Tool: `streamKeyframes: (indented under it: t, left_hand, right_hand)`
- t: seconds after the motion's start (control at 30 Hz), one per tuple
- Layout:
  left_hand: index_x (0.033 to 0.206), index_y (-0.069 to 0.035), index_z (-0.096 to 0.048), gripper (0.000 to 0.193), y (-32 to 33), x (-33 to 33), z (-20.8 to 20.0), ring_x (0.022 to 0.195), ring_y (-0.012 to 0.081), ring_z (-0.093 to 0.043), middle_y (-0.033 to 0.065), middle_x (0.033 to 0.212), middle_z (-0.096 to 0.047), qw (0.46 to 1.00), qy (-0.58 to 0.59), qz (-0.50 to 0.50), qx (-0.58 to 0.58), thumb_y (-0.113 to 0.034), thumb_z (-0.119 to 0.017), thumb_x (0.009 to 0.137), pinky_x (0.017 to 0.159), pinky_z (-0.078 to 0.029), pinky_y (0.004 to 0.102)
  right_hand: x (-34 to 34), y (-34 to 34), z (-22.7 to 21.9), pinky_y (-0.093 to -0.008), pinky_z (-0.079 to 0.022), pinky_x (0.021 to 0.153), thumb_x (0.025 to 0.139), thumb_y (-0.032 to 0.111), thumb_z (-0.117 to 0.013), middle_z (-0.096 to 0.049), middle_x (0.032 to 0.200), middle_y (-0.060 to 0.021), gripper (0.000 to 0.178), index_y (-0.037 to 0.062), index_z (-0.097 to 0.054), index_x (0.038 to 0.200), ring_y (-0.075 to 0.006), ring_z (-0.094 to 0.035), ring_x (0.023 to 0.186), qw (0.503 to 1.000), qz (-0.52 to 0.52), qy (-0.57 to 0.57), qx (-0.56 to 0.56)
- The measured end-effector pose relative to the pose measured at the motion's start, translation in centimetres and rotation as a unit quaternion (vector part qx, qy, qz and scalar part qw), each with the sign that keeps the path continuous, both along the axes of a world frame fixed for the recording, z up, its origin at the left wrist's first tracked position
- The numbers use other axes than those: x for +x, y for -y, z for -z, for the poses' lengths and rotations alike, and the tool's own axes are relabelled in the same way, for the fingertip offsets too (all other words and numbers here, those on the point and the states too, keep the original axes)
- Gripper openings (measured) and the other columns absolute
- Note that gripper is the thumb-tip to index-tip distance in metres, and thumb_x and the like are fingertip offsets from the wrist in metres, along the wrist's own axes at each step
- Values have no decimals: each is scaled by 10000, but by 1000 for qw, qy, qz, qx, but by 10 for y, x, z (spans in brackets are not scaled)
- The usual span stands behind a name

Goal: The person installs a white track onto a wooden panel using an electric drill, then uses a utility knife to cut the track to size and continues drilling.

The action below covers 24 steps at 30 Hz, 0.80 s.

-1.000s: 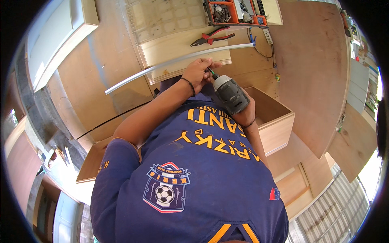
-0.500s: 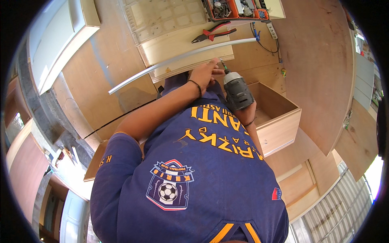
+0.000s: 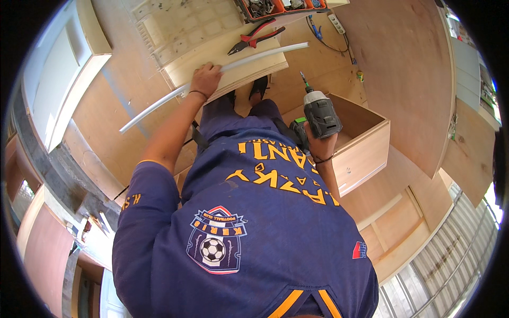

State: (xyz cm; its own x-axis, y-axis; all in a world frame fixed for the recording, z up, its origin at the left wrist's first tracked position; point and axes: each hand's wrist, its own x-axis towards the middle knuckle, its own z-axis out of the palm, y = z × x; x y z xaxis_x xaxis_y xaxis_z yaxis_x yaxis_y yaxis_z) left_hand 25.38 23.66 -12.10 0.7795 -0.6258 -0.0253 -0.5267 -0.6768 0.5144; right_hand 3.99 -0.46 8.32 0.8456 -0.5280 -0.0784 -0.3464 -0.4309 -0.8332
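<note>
My left hand is closed over a long, thin white strip that lies across a pale plywood board. Both ends of the strip stick out past the board. In my right hand is a grey and black cordless drill with green on its base, its slim bit pointing away from me. Beyond the strip, pliers with red and black handles rest on the board.
An orange-edged tray of small hardware stands at the far side. Right of my legs sits an open wooden drawer box. A power strip with a cable lies on the far right. A large wooden panel rises at right.
My left hand has left the drill bit and moved left onto the white strip. The drill has shifted slightly right, its bit now free of my fingers.
</note>
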Motion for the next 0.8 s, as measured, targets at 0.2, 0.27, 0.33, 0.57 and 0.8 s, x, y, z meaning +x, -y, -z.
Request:
streamKeyframes:
  t: [0.2, 0.27, 0.33, 0.57, 0.8]
  left_hand:
    - [956, -129, -597, 232, -54, -6, -10, 863, 278, -570, 78, 897, -550, 999, -20, -19, 36, -303, -601, 803, 746, -430, 405]
    - [961, -131, -601, 245, -47, -8, -14, 878, 270, -564, 74, 903, -550, 999, 1, -12, 33, -319, -600, 803, 755, -422, 399]
    - [962, -126, -606, 262, -32, -6, -18, 895, 268, -558, 71, 901, -549, 1000, 23, -1, 18, -338, -594, 808, 771, -413, 397]
    - [899, -130, -605, 241, 13, 3, 5, 914, 248, -540, 57, 903, -545, 997, 62, 29, -25, -353, -585, 809, 781, -395, 394]
    - [863, -133, -575, 228, 23, -9, 4, 937, 236, -521, 53, 927, -538, 997, 80, 22, 6, -357, -558, 824, 787, -379, 395]
  right_hand:
    - [-6, 3, 6, -294, -478, 775, 674, 31, -692, -667, 944, -101, 297, 8, -646, 966, -186, -634, 862, 999, -26, -30, 11]
    - [-3, 4, 9, -290, -478, 761, 679, 26, -682, -663, 929, -88, 297, 8, -640, 972, -170, -626, 843, 999, -40, -24, 20]
    - [3, 3, 13, -283, -473, 745, 698, 19, -667, -652, 913, -68, 288, 8, -628, 983, -142, -607, 821, 998, -47, -8, 45]
    - [30, 12, 17, -303, -492, 725, 693, 81, -649, -669, 904, -105, 266, 47, -652, 956, -201, -648, 816, 991, -78, -67, 89]
    - [65, 33, 42, -365, -498, 693, 698, 162, -644, -646, 835, -185, 257, 46, -636, 927, -364, -617, 822, 981, -162, -99, -43]
